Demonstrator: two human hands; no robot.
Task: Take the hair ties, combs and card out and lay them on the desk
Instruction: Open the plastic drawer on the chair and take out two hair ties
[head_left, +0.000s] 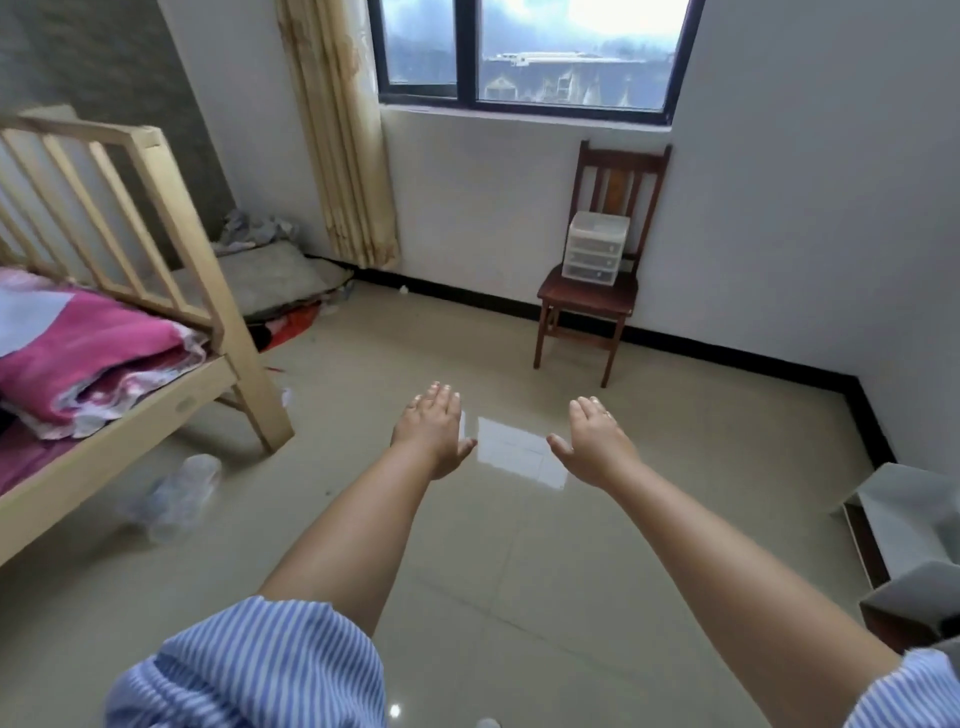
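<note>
Left hand (434, 434) out in front, palm down, fingers spread flat and holding nothing; right hand (597, 441) alongside it, just as wide and just as empty, thumb pointing in toward its partner. Both arms reach forward from blue-and-white striped sleeves (249, 670), hovering over a glossy beige tiled floor (493, 571) that catches a bright patch of window light just beyond the fingertips.

Take the chair (597, 291) as the marker: dark wood, set against the white wall, well beyond the hands. On its seat sits a small clear drawer box (595, 249), three drawers stacked, all pushed in; what lies inside is too hazy to make out, so hair ties, combs and card cannot be seen. Above and left of the chair, a dark-framed window (524, 57); left of the chair, a yellowish curtain (343, 135) hanging to the floor. Far left of the chair, a pale wooden bed (156, 208) with a pink blanket (88, 353), and a crumpled clear bag (176, 493) on the floor beside it. Right of the chair, at the edge, a grey box (914, 509). No readable writing anywhere.
</note>
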